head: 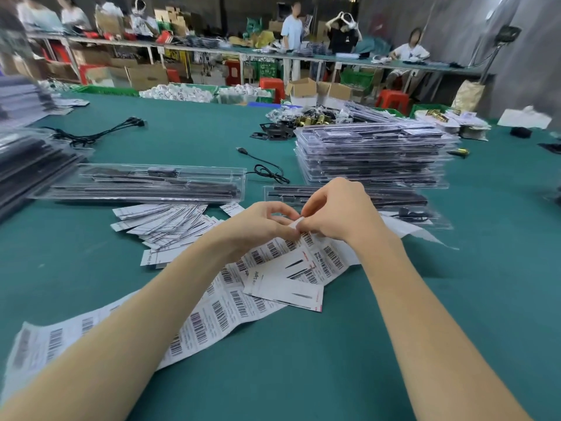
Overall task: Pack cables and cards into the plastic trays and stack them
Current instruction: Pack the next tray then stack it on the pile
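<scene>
A long sheet of barcode labels point(212, 317) lies across the green table. My left hand point(258, 223) and my right hand point(337, 211) meet above its far end, both pinching a small white label point(299, 222) at the sheet's edge. A printed card point(285, 284) rests on the sheet below my hands. More cards point(164, 223) are fanned out to the left. A clear plastic tray point(142, 183) with black parts sits behind them. Another tray point(394, 205) lies just beyond my right hand. A black cable point(267, 170) is coiled between the trays.
A tall stack of filled trays point(373, 153) stands at the right rear. More stacks point(27, 159) sit at the left edge. Loose black cables point(97, 133) lie far left, brass parts point(312, 118) behind the stack. People work at benches in the background.
</scene>
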